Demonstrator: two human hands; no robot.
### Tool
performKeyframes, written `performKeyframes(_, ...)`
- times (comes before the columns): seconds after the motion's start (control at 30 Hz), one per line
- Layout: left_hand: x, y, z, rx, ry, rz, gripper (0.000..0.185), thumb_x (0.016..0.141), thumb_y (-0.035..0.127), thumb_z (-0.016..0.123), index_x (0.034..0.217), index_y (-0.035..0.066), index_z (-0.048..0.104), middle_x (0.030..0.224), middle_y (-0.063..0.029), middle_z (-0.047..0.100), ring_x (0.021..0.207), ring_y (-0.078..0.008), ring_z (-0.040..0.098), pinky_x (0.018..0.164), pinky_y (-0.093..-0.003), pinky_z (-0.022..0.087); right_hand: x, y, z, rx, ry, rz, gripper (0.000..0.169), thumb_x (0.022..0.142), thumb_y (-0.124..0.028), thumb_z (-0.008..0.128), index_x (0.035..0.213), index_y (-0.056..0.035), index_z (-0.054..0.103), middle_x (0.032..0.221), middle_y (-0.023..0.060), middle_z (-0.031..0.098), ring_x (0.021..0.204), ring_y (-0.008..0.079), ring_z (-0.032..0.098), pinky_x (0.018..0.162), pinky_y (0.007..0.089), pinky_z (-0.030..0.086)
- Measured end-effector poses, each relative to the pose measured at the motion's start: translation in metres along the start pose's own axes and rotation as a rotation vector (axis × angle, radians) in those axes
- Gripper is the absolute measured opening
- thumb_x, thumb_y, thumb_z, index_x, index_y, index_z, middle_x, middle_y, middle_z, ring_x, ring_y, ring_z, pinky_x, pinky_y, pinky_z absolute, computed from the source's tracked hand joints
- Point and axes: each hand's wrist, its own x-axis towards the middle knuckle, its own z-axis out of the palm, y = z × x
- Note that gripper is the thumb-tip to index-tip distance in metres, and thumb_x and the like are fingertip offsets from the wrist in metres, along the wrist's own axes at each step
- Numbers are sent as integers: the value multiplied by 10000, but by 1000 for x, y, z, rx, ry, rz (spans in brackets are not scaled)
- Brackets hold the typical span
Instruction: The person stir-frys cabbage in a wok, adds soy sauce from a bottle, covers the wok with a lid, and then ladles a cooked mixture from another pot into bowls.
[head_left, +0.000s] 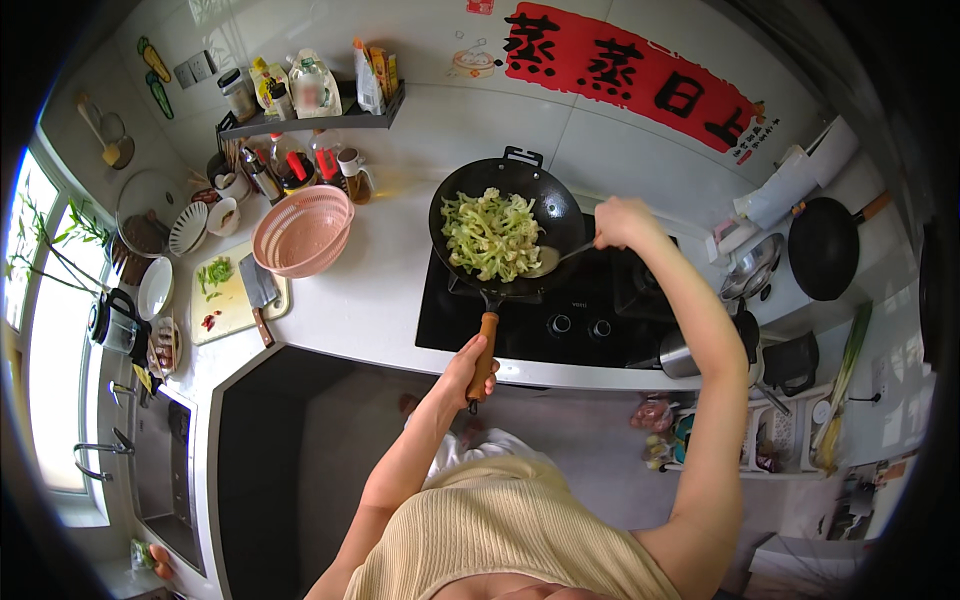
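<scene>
A black wok sits on the black gas hob, with a heap of pale green cauliflower florets in its left and middle part. My left hand is wrapped around the wok's wooden handle, close to the counter's front edge. To the right of the wok, my right hand grips a metal ladle by its handle. The ladle's bowl rests inside the wok, against the right lower side of the cauliflower.
Left on the counter are a pink plastic colander, a cutting board with chopped greens, and a cleaver. Bottles and bowls stand behind them. A metal pot is at the hob's right; a sink lies far left.
</scene>
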Motion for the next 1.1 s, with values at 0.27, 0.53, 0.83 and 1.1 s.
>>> performKeyframes(0.27, 1, 2, 1, -7, -37, -26, 402, 996, 384, 400, 1336, 186, 316, 703, -70, 509, 427, -158, 487, 381, -287, 435, 34, -41, 112, 315, 524, 27, 179, 843, -240, 622, 841, -83, 708, 775, 152, 678, 757, 326, 673, 657, 422, 533)
performKeyframes(0.53, 0, 3, -1, 20, -5, -8, 289, 994, 414, 388, 1148, 170, 400, 718, -72, 516, 466, -152, 475, 420, -280, 409, 1, -26, 70, 106, 673, 7, 161, 829, -220, 608, 771, -108, 710, 683, 113, 666, 657, 295, 669, 569, 393, 511)
performKeyframes(0.83, 3, 0, -2, -2, -23, -4, 285, 993, 409, 391, 1145, 168, 400, 719, -76, 518, 470, -159, 483, 422, -280, 413, -12, -32, 45, -95, 783, -45, 250, 821, -252, 645, 1029, -115, 671, 701, 67, 630, 612, 266, 642, 534, 384, 500)
performKeyframes(1.1, -3, 3, 2, 6, -5, 9, 290, 990, 409, 400, 1127, 154, 410, 717, -77, 519, 466, -158, 484, 418, -283, 415, 29, -64, 70, -413, 1100, -125, 298, 751, -140, 601, 1040, -73, 636, 902, 36, 556, 889, 185, 562, 584, 299, 481)
